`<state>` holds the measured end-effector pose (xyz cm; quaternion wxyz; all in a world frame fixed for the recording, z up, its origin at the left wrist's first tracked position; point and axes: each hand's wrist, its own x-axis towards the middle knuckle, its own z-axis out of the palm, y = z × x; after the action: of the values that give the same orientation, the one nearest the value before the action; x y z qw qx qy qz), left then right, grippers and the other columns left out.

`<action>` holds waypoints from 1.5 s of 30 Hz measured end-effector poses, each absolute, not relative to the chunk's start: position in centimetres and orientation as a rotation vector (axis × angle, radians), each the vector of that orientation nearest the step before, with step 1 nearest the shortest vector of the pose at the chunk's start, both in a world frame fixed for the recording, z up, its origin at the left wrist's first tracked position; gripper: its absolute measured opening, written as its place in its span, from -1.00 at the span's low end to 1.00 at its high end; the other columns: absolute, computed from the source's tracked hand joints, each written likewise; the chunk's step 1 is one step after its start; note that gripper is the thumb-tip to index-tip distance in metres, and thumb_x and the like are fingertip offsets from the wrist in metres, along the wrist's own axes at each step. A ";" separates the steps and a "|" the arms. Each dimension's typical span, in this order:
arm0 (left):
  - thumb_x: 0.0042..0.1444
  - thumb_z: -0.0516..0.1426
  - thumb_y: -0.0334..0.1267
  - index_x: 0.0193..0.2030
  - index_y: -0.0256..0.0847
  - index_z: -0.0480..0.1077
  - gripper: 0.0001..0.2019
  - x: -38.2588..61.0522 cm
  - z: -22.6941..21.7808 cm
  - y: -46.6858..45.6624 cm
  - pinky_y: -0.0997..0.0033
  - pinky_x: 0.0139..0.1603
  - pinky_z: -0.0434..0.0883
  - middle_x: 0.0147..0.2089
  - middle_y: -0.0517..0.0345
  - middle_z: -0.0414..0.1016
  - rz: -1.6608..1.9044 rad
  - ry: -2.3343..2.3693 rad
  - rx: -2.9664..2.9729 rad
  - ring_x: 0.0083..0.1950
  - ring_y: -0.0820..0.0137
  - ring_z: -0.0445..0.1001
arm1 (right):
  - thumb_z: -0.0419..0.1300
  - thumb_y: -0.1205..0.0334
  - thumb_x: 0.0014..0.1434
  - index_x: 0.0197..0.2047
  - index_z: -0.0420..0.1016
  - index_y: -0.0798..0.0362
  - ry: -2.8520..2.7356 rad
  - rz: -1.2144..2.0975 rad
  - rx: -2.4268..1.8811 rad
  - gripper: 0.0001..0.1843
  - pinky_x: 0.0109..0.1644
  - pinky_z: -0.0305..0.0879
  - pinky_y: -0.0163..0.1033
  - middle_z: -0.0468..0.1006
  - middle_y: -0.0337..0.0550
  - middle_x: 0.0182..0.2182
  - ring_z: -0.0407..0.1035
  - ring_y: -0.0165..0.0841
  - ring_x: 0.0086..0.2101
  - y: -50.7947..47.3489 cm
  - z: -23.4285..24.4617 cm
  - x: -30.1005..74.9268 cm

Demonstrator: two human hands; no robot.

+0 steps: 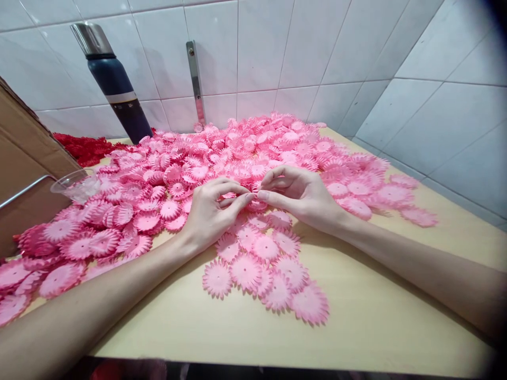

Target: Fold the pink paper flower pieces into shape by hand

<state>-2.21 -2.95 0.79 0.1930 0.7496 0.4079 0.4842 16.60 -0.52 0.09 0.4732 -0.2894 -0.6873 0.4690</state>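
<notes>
My left hand (217, 208) and my right hand (299, 196) meet fingertip to fingertip over the middle of the table. Each is closed in a pinch, thumb against fingers. Whatever lies between the fingertips is too small and too hidden to name. Behind and around the hands spreads a big heap of pink scalloped discs (253, 145), many with a small hole in the centre. Just below the hands, several flat pink discs (266, 249) lie overlapping on the pale wooden tabletop (174, 316).
A dark blue flask (114, 84) with a steel cap stands at the back left, near a red pile (85, 150). At the left are a cardboard box (27, 148) and a clear plastic cup (77, 184). White tiled walls (261, 58) bound the back and right, with a metal bracket (194, 74).
</notes>
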 end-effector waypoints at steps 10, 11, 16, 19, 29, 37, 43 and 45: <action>0.03 0.26 -0.28 -0.40 -0.26 0.59 -0.90 -2.0 0.8 -3.2 0.45 -0.34 0.50 -0.32 -0.02 0.60 1.394 1.166 2.078 -0.28 0.34 0.56 | 0.41 0.27 -0.02 -0.30 0.44 0.04 -1.709 1.198 -0.652 -0.76 -0.24 0.48 -0.24 0.50 -0.24 -0.37 0.48 -0.38 -0.32 -0.7 0.0 16.7; 0.03 0.27 -0.29 -0.40 -0.26 0.59 -0.90 -2.0 0.8 -3.2 0.46 -0.36 0.50 -0.32 -0.01 0.60 1.396 1.158 2.074 -0.27 0.34 0.56 | 0.41 0.26 -0.02 -0.30 0.44 0.04 -1.706 1.202 -0.659 -0.75 -0.25 0.48 -0.24 0.50 -0.24 -0.38 0.48 -0.38 -0.33 -0.7 0.1 16.7; 0.03 0.26 -0.32 -0.39 -0.27 0.59 -0.92 -2.1 0.8 -3.2 0.53 -0.44 0.47 -0.33 0.01 0.57 1.415 1.116 2.064 -0.32 0.40 0.54 | 0.43 0.20 -0.07 -0.33 0.45 0.06 -1.659 1.155 -0.699 -0.72 -0.25 0.49 -0.23 0.50 -0.24 -0.38 0.49 -0.38 -0.35 -0.5 0.2 16.6; 0.03 0.27 -0.33 -0.37 -0.28 0.60 -0.92 -2.1 0.8 -3.2 0.54 -0.45 0.47 -0.33 0.01 0.57 1.424 1.102 2.071 -0.33 0.41 0.54 | 0.45 0.20 -0.09 -0.31 0.45 0.05 -1.630 1.187 -0.701 -0.70 -0.24 0.49 -0.23 0.51 -0.26 -0.39 0.50 -0.38 -0.35 -0.4 0.1 16.8; 0.01 0.28 -0.35 -0.35 -0.25 0.61 -0.93 -2.2 0.7 -3.2 0.47 -0.35 0.51 -0.31 0.00 0.62 1.412 1.125 2.108 -0.29 0.37 0.57 | 0.46 0.21 -0.11 -0.35 0.43 0.06 -1.626 1.253 -0.698 -0.69 -0.28 0.45 -0.27 0.52 -0.28 -0.46 0.47 -0.41 -0.39 -0.3 0.0 16.9; 0.01 0.27 -0.32 -0.32 -0.22 0.62 -0.91 -2.3 0.6 -3.1 0.45 -0.36 0.53 -0.30 -0.01 0.63 1.396 1.131 2.073 -0.29 0.35 0.58 | 0.44 0.22 -0.07 -0.34 0.44 0.05 -1.632 1.253 -0.709 -0.72 -0.30 0.44 -0.29 0.52 -0.28 -0.45 0.46 -0.42 -0.40 -0.2 0.0 17.0; 0.01 0.28 -0.32 -0.34 -0.20 0.62 -0.92 -2.2 0.8 -3.2 0.45 -0.36 0.52 -0.31 0.02 0.62 1.405 1.127 2.098 -0.30 0.36 0.57 | 0.45 0.16 -0.08 -0.33 0.43 0.04 -1.639 1.247 -0.723 -0.69 -0.29 0.45 -0.25 0.51 -0.28 -0.46 0.46 -0.40 -0.40 -0.1 -0.1 17.1; 0.01 0.28 -0.33 -0.34 -0.20 0.62 -0.92 -2.2 0.8 -3.3 0.46 -0.36 0.52 -0.31 0.02 0.62 1.403 1.135 2.100 -0.30 0.37 0.57 | 0.45 0.17 -0.08 -0.33 0.43 0.04 -1.639 1.251 -0.717 -0.69 -0.30 0.44 -0.26 0.51 -0.28 -0.46 0.46 -0.41 -0.41 -0.1 -0.1 17.1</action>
<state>-2.21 -3.27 0.79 0.1852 0.7453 0.4028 0.4980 17.08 -0.13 -0.11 0.4613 -0.2916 -0.6662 0.5083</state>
